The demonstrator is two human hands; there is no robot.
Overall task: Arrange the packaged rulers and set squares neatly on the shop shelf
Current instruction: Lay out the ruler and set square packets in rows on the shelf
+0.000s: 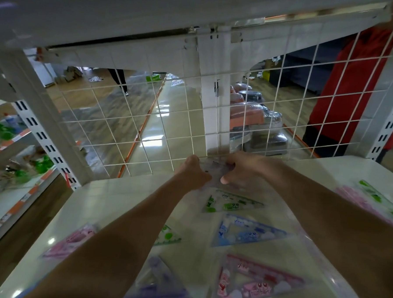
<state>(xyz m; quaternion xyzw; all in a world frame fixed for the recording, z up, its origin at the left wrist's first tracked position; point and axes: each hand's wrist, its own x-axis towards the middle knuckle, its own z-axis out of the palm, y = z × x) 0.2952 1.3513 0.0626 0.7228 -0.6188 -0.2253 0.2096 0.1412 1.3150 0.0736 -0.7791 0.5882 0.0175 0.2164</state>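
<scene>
Pink pack point(259, 286) foremost — left hand point(193, 171) and right hand point(242, 169) pinch both ends of a clear packet point(215, 166) lying along the wire grid point(134, 143)

Both arms reach to the back of the white shelf point(111, 199). The left hand point(194, 171) and right hand point(242, 168) grip a clear pack point(215, 167) between them, close to the wire mesh point(146, 123); its contents are blurred. Flat on the shelf, nearer the camera: green set-square pack point(231, 202), blue pack point(248, 233), red pack point(259, 282), purple pack point(158, 286), and pink pack point(72, 242) far left. A person in red point(353, 88) stands behind the mesh.
</scene>
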